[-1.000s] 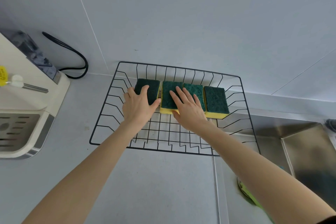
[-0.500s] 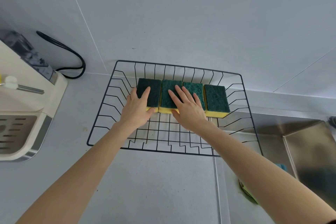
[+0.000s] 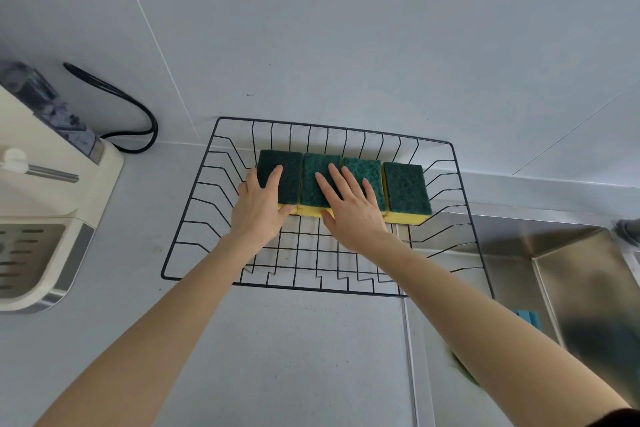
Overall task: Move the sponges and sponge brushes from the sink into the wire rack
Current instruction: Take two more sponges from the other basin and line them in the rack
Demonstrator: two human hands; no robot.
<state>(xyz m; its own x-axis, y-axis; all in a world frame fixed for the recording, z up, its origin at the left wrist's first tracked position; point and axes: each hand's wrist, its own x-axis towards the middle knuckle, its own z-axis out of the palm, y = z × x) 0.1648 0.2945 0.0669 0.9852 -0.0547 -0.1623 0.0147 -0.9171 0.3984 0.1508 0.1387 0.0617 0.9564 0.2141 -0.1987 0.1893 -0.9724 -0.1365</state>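
Note:
Several green-topped yellow sponges lie in a row along the back of the black wire rack (image 3: 329, 289). My left hand (image 3: 258, 208) wraps the front left corner of the leftmost sponge (image 3: 289, 166), fingers on top, thumb at its front edge. My right hand (image 3: 349, 208) rests flat with spread fingers across the second sponge (image 3: 320, 166) and the third sponge (image 3: 363, 168). The rightmost sponge (image 3: 407, 187) is untouched. In the steel sink (image 3: 588, 270) a blue item (image 3: 528, 317) and a green item (image 3: 460, 367) peek out from behind my right forearm.
A cream coffee machine (image 3: 52, 201) stands at the left with a black cable (image 3: 138, 111) looping behind it. The rack sits on the grey counter against the wall, its right side overlapping the sink's edge. A tap base (image 3: 627, 229) is at the far right.
The leftmost sponge has slid right until it touches the second one, closing the gap. Both hands stay on the sponges; the view has tilted slightly.

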